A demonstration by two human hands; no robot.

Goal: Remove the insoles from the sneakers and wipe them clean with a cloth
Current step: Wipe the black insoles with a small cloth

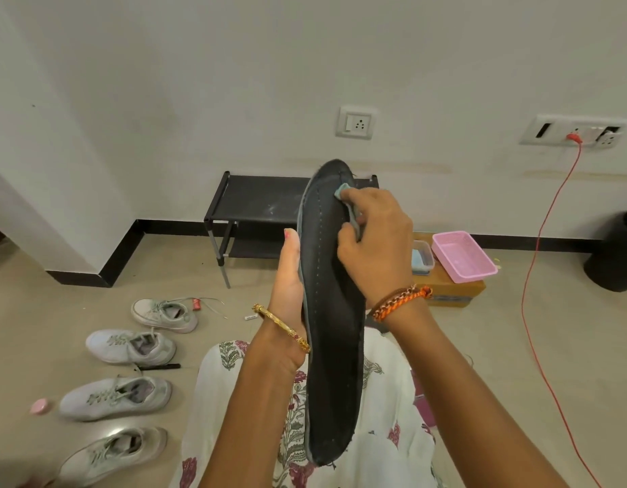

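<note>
Fingers (354,199) of the right hand (377,246) are curled around a small teal cloth (343,189), pressing it against the upper part of a long black insole (331,332). That insole is held upright in front of the person, its toe end pointing up. Along its left edge, the left hand (287,281) grips it, thumb lying up the side, the other fingers hidden behind it. A gold bangle (282,325) circles the left wrist and an orange braided band (400,301) the right. On the floor to the left, four pale sneakers (143,346) sit in a row, well apart from the hands. Against the wall behind stands a low black shoe rack (259,202); right of it, a pink basket (463,257) rests on a cardboard box (452,290).
</note>
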